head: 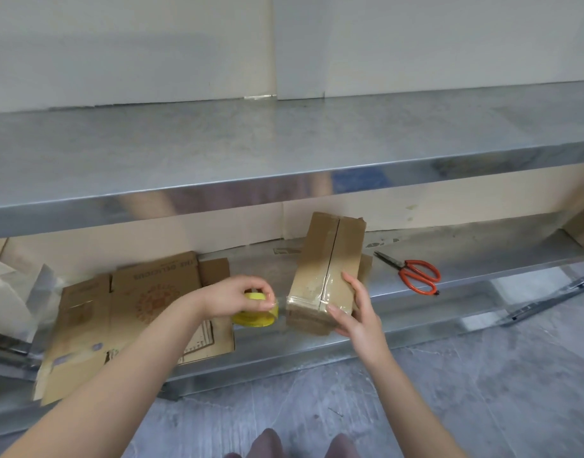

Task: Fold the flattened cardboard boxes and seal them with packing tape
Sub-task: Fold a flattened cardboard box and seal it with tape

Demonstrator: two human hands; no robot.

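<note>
Brown folded cardboard box [330, 259] lies beneath your right hand [356, 312], long axis pointing away from you. Right hand grips its near end, thumb pinning clear tape [309, 294]. Left hand [237, 297] clasps yellow tape roll [256, 317], just left of that end. Next pull probably runs leftward.

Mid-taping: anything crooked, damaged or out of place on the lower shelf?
The flattened cardboard at the left hangs over the lower shelf's front edge. The box that the right hand holds looks ragged at its far right corner. Nothing else stands out.
</note>
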